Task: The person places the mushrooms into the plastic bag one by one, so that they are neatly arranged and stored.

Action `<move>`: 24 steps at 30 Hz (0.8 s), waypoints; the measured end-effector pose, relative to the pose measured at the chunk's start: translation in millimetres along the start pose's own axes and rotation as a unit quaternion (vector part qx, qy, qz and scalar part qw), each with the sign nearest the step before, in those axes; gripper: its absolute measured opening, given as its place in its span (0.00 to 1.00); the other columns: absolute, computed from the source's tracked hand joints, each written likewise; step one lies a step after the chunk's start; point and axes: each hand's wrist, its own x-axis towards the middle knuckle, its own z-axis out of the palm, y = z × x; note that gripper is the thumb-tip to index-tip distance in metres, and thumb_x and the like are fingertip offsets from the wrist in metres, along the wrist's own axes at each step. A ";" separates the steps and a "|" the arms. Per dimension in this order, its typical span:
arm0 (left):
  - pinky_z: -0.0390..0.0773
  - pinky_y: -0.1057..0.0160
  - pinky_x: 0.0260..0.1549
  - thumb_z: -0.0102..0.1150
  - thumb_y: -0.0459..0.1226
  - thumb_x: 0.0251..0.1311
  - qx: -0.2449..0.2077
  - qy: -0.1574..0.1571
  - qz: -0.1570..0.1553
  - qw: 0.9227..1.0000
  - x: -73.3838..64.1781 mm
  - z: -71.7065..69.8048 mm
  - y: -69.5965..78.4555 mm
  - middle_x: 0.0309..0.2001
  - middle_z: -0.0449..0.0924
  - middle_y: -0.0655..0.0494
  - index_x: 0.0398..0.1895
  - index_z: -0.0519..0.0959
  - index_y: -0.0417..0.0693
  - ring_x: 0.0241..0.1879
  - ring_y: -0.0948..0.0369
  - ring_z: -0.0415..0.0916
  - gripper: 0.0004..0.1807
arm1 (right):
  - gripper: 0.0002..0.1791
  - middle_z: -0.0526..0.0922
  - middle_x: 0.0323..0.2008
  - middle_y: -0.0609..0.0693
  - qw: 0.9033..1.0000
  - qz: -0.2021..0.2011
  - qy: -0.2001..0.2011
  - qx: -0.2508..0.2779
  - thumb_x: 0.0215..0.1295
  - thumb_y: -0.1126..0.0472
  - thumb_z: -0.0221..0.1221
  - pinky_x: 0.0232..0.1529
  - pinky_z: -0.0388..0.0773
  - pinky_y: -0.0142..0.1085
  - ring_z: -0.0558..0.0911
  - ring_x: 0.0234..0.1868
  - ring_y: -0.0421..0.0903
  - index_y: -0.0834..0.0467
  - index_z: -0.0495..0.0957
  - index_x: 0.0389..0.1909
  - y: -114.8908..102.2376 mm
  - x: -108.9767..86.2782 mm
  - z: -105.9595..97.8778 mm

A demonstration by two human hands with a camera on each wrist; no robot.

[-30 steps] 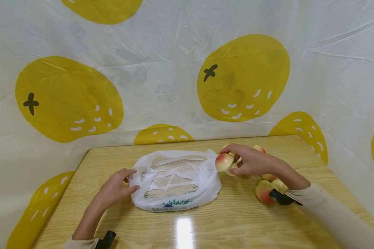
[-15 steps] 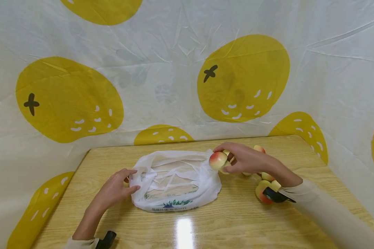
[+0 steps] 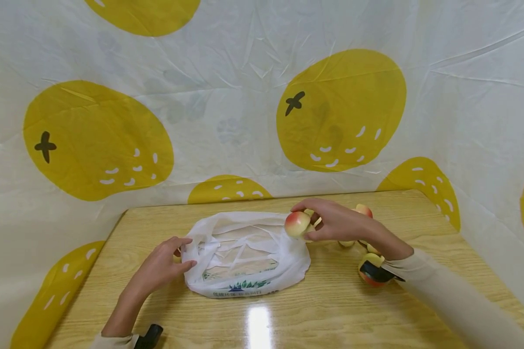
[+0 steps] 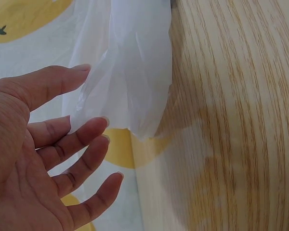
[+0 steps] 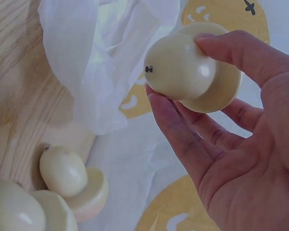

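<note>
My right hand (image 3: 332,220) pinches a toy mushroom (image 3: 297,224) with a pale stem and red-and-yellow cap. In the head view the mushroom overlaps the right end of the white plastic bag (image 3: 288,274); the gap between them is hard to judge. In the right wrist view its stem (image 5: 178,67) faces the camera, between thumb and fingers. My left hand (image 3: 163,264) is at the bag's left end, thumb and fingers spread apart. The left wrist view has the bag's edge (image 4: 139,82) at the thumb and index finger, touching or nearly so. The bag lies with its mouth spread upward.
More toy mushrooms (image 3: 364,211) lie on the wooden table (image 3: 332,310) at the right, partly hidden by the right arm. Two of them (image 5: 62,171) show in the right wrist view. A fruit-print curtain (image 3: 227,126) stands behind the table and along its sides.
My right hand has moved left with the toy mushroom, from beside the bag to its right end. The left hand and the bag have stayed put.
</note>
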 end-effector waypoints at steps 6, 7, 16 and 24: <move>0.77 0.57 0.38 0.76 0.39 0.55 0.004 0.002 0.003 1.000 -0.5 0.4 0.1 0.45 0.81 0.52 0.62 0.78 0.36 0.42 0.55 0.77 0.32 | 0.32 0.77 0.59 0.52 1.000 -0.025 0.004 0.001 0.60 0.61 0.68 0.47 0.84 0.44 0.82 0.47 0.45 0.59 0.72 0.66 -2.4 7.0 3.7; 0.77 0.57 0.38 0.76 0.39 0.55 0.004 0.002 0.004 1.000 -0.6 0.4 0.1 0.44 0.81 0.52 0.62 0.78 0.35 0.42 0.56 0.77 0.32 | 0.32 0.77 0.59 0.52 1.000 -0.031 0.004 0.002 0.61 0.61 0.68 0.46 0.84 0.44 0.82 0.47 0.45 0.59 0.72 0.67 -2.4 8.3 4.4; 0.77 0.59 0.37 0.76 0.39 0.55 0.007 0.004 0.004 1.000 0.3 0.8 0.7 0.45 0.81 0.51 0.62 0.78 0.35 0.42 0.56 0.77 0.33 | 0.31 0.77 0.58 0.53 0.999 -0.042 0.015 0.019 0.61 0.62 0.68 0.45 0.84 0.44 0.83 0.46 0.48 0.59 0.72 0.66 -10.0 17.3 10.7; 0.78 0.60 0.36 0.76 0.40 0.55 0.005 0.006 0.008 1.000 0.5 1.2 0.8 0.47 0.81 0.50 0.62 0.77 0.34 0.41 0.56 0.78 0.33 | 0.31 0.76 0.57 0.53 0.999 -0.031 0.025 0.022 0.61 0.65 0.67 0.48 0.84 0.45 0.81 0.50 0.48 0.59 0.71 0.65 -19.1 31.0 16.6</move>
